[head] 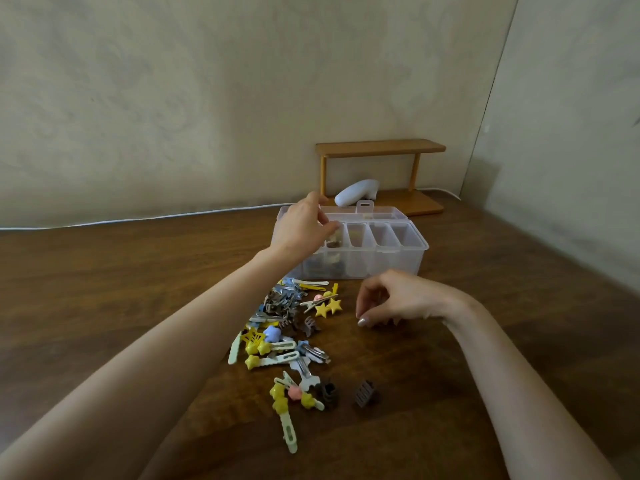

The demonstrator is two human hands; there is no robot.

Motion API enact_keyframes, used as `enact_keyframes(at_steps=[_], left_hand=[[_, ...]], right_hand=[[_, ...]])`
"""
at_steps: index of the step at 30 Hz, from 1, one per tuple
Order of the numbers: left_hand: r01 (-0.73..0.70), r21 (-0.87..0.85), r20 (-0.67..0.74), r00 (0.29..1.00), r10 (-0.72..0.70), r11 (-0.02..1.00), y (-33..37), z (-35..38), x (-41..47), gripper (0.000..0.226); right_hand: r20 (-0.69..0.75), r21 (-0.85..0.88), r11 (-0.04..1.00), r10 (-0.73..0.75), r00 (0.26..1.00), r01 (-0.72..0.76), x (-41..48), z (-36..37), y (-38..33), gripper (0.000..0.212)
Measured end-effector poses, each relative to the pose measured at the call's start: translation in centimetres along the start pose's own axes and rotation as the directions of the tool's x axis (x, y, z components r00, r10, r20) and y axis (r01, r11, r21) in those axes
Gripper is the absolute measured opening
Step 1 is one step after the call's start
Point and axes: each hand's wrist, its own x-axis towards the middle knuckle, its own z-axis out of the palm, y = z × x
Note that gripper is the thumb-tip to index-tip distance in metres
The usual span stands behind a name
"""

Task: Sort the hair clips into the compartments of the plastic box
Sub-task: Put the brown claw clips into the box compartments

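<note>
Over the box's (398, 259) left compartments the left hand (299, 230) hangs, fingers bent, holding a clip or not I cannot tell; right of the pile (284, 327) the right hand (394, 299) pinches a dark clip (382, 322) on the table (138, 289), which a loose pinch could drop astray

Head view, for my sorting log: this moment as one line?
left hand over plastic box left end | right hand curled at table | hair clips piled, unsorted

A home room: wooden table (138, 289), patterned wallpaper (173, 98), small wooden shelf (379, 148).
</note>
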Motion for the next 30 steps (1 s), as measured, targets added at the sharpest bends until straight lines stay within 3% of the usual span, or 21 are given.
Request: enact_keyframes(at_steps=[6, 10, 15, 21, 26, 30], left_hand=[[-0.057, -0.052, -0.034, 0.998, 0.056, 0.997, 0.0, -1.6, -2.8, 0.024], [-0.177, -0.104, 0.159, 0.968, 0.192, 0.979, 0.5, -2.7, -6.1, 0.017], [-0.243, -0.170, 0.394, 0.871, 0.292, 0.955, 0.9, -3.0, -8.6, 0.014], [-0.223, -0.260, 0.541, 0.772, 0.333, 0.940, 2.1, -2.7, -10.4, 0.017], [-0.264, -0.187, 0.728, 0.609, 0.315, 0.946, 3.5, -2.6, -11.6, 0.034], [-0.332, -0.127, 0.773, 0.557, 0.303, 0.935, 3.9, -2.4, -12.0, 0.042]], right_hand=[[-0.057, 0.066, 0.997, -0.032, 0.998, 0.036, 0.1, -0.1, 0.1, 0.011], [-0.139, 0.124, 0.990, -0.050, 0.989, 0.068, 0.0, -0.2, 0.0, 0.012], [-0.236, 0.059, 0.995, -0.069, 0.969, 0.086, 0.4, -0.2, 0.4, 0.018], [-0.283, -0.001, 0.996, -0.090, 0.955, 0.094, 0.9, 0.4, 0.5, 0.026], [-0.261, -0.020, 0.996, -0.089, 0.961, 0.087, 1.0, 0.5, 0.5, 0.028], [-0.210, -0.015, 0.998, -0.056, 0.976, 0.054, 0.7, 0.2, 0.7, 0.032]])
